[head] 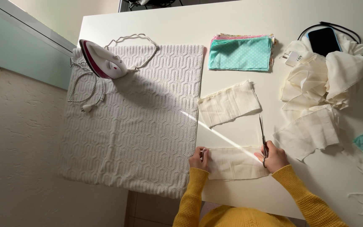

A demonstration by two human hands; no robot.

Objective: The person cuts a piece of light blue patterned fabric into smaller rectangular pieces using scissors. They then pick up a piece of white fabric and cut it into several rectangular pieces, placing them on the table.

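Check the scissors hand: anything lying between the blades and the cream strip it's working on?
Nothing visible. The right hand holds the scissors at the right end of the cream fabric strip, blades pointing away over bare table. The left hand pins the strip's other end.

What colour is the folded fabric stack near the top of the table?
Teal with small white dots on top fabric stack, pink edges beneath; head view.
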